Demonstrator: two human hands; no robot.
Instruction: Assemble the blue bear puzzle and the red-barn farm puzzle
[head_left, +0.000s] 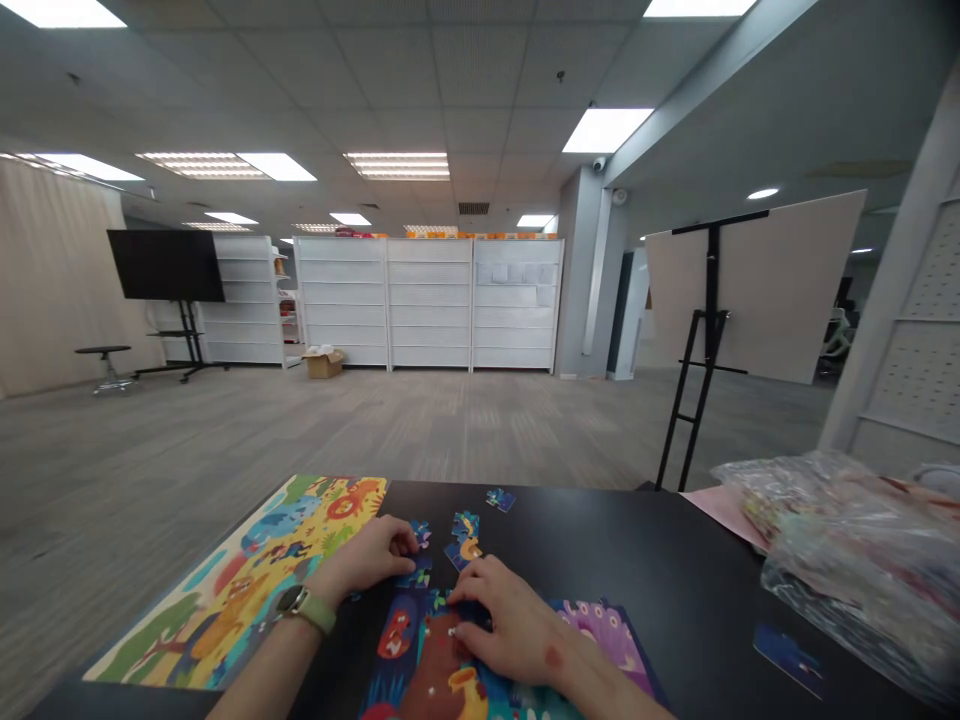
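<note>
A partly joined jigsaw puzzle (420, 660) with blue, purple and orange pieces lies on the black table (660, 580) near its front edge. My left hand (371, 560), with a green-strapped watch on the wrist, has its fingers curled and pinches a small blue puzzle piece (420, 535) at the puzzle's top edge. My right hand (502, 620) rests palm down on the puzzle, fingertips pressed onto the pieces. Two loose pieces (465, 535) lie just beyond the hands, and a third loose piece (500, 498) lies farther back.
A colourful picture sheet (247, 590) lies on the table to the left. Clear plastic bags (847, 540) of pieces sit at the right, with one loose piece (787, 658) in front. Behind the table are open carpet, an easel (701, 370), white shelving and a screen on a stand.
</note>
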